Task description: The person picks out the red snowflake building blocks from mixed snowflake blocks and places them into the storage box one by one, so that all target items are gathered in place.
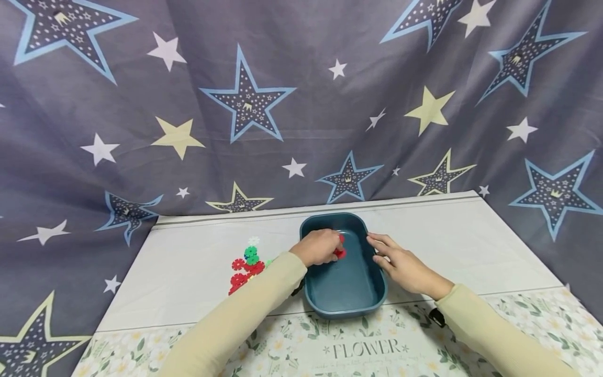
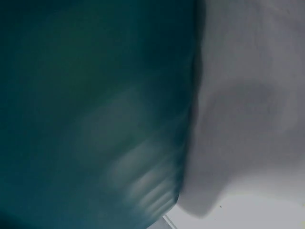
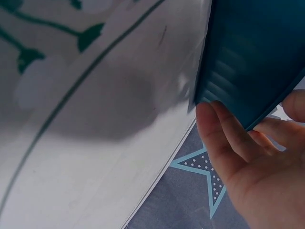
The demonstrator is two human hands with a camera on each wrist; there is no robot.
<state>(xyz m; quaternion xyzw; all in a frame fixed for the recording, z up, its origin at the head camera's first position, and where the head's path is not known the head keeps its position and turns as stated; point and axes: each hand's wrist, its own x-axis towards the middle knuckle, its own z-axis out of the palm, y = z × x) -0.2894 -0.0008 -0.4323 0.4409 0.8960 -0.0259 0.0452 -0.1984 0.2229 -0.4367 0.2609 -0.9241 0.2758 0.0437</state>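
Inside the blue tub [image 1: 349,290], toward its far half, are some red pieces [image 1: 340,254], and the left hand [image 1: 318,247] is right there with them. It reaches over the tub's left side, and its fingers are curled round the red pieces. The left wrist view does not show those fingers. The right hand [image 1: 402,266] is on the other side, outside the tub, with its fingers nearly straight and touching the right wall. So the two hands are apart, and the left one is nearer the red pieces.

The tub is longer than it is wide. Its long way runs away from the person, with the far end leaning a little left.

Left of the tub is a heap [image 1: 240,280], mostly red, with green pieces [image 1: 252,255] and a white piece [image 1: 254,240] at its far end. The left sleeve [image 1: 249,309] passes close by the heap.
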